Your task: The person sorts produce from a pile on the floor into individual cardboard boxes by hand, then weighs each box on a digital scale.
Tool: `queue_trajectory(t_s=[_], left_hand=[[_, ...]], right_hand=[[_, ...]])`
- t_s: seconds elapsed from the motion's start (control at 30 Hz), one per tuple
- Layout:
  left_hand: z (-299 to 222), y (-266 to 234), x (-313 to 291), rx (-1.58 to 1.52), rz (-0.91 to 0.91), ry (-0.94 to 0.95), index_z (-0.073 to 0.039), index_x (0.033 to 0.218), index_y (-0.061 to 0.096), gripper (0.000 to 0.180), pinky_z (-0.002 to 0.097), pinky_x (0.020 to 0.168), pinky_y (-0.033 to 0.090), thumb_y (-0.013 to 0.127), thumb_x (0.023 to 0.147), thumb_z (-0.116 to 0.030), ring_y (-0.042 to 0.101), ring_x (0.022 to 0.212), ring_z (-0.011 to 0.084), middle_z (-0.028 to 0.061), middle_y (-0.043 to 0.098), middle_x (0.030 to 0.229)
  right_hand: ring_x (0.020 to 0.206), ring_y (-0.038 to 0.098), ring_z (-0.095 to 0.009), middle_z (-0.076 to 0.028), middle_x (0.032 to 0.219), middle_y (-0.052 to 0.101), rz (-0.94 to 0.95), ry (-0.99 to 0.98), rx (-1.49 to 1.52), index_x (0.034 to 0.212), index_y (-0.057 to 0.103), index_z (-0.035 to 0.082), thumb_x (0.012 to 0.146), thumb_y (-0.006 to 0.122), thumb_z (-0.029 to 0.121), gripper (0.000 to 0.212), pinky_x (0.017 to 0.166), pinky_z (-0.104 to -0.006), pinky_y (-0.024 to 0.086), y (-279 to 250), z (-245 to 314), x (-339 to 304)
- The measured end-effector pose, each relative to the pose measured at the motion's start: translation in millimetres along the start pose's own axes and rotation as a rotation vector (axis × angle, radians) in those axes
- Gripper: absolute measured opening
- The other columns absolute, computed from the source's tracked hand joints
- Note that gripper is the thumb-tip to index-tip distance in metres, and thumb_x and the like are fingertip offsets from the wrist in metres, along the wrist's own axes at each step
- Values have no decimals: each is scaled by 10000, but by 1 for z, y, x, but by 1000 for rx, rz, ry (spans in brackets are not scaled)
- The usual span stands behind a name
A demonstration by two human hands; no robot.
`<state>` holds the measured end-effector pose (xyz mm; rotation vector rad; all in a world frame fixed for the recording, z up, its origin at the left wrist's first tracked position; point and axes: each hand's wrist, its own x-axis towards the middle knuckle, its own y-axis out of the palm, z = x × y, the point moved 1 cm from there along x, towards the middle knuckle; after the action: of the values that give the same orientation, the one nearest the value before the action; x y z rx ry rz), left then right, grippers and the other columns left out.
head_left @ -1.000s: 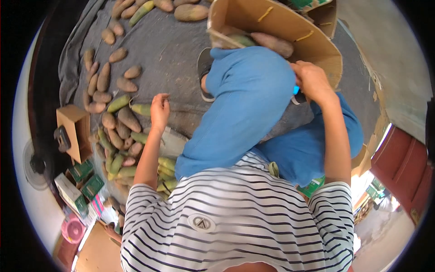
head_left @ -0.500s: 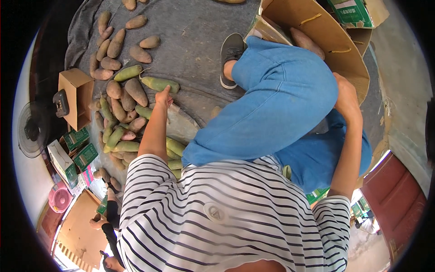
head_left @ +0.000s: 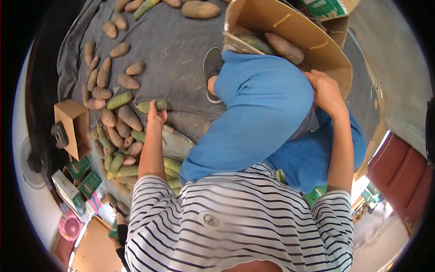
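Note:
My left hand (head_left: pixel 157 115) is closed around a green radish (head_left: pixel 145 107) just above the dark cloth, at the edge of a heap. The heap mixes green radishes (head_left: pixel 119 100) with soil-covered, brownish-pink long roots (head_left: pixel 129 118). Beside my bent knee, my right hand (head_left: pixel 326 93) is at the near edge of an open cardboard box (head_left: pixel 337 68). Its fingers are curled, but the tips are partly hidden, and I cannot see what they grip. Inside the box lie a pinkish root (head_left: pixel 284 48) and a green radish (head_left: pixel 254 42).
More roots (head_left: pixel 103 72) are scattered over the dark cloth (head_left: pixel 172 54). A small cardboard box (head_left: pixel 72 120) stands left of the heap, near a fan (head_left: pixel 34 161). Green cartons (head_left: pixel 321 8) sit beyond the big box. Part of another person's dark sleeve (head_left: pixel 121 235) shows lower left.
The view has shifted, so the scene sits lower and further left. The green radish in my left hand is turned, with my fingers now across it. My right hand stays beside the box.

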<state>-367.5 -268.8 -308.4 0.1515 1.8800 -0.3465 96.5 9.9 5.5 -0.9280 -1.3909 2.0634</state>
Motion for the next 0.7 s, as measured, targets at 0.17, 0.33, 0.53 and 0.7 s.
queue_trajectory(t_s=[0.17, 0.33, 0.53, 0.7], left_hand=[[-5, 14, -77, -62, 199, -100, -27, 958, 507, 572, 330, 674, 494, 714, 706, -497, 563, 764, 216, 71, 544, 831], [-5, 67, -210, 191, 645, 509, -36, 1112, 512, 369, 374, 764, 491, 602, 866, -296, 593, 918, 215, 83, 574, 1075], [-24, 138, -347, 516, 1042, 1190, 35, 1215, 464, 505, 301, 879, 427, 637, 829, -241, 537, 979, 160, 80, 555, 1075], [-11, 217, -396, 651, 1159, 1440, 25, 1231, 480, 532, 313, 838, 465, 662, 810, -245, 555, 977, 170, 95, 570, 1098]], right_hand=[[833, 557, -336, -127, 818, 563, -34, -14, -9, 976, 609, 79, 820, 575, 142, 172, 709, -441, 446, 7, -6, 1], [839, 585, -328, -130, 807, 600, -46, -15, -25, 901, 622, 63, 834, 597, 286, 234, 734, -433, 466, 11, -6, 1], [834, 600, -330, -138, 829, 617, -96, -19, -27, 879, 638, 64, 832, 603, 287, 230, 725, -437, 475, 19, -9, 0], [826, 584, -321, -120, 809, 596, -114, -32, -26, 891, 627, 69, 832, 596, 268, 211, 719, -426, 470, 25, -11, 0]])
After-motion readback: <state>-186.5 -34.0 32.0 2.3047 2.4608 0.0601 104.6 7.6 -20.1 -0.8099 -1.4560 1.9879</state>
